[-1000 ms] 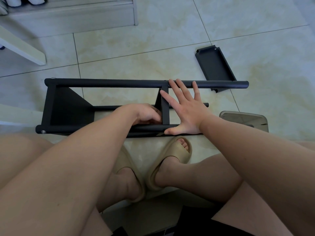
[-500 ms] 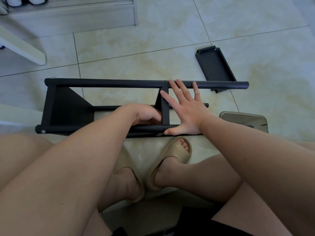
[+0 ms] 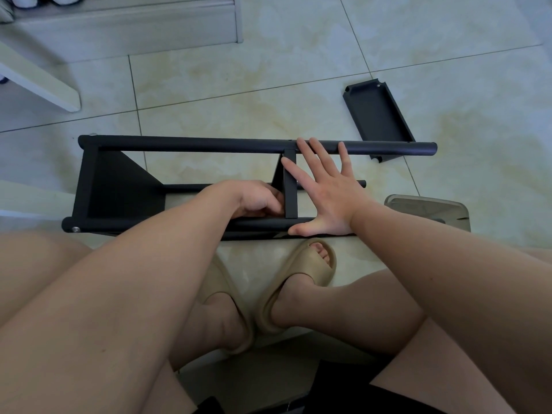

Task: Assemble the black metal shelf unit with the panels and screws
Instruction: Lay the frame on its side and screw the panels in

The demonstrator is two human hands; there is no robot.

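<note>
Head view: the black shelf frame (image 3: 89, 180) lies on its side on the tiled floor (image 3: 268, 70), under both hands. The right hand (image 3: 325, 194) is spread flat, fingertips on the far rail (image 3: 194, 144) and thumb on the near rail (image 3: 101, 225), just right of the middle panel (image 3: 290, 186). The left hand (image 3: 257, 198) sits just left of that panel with fingers curled; whether it pinches anything cannot be told. A loose panel (image 3: 378, 115) lies beyond the right hand.
</note>
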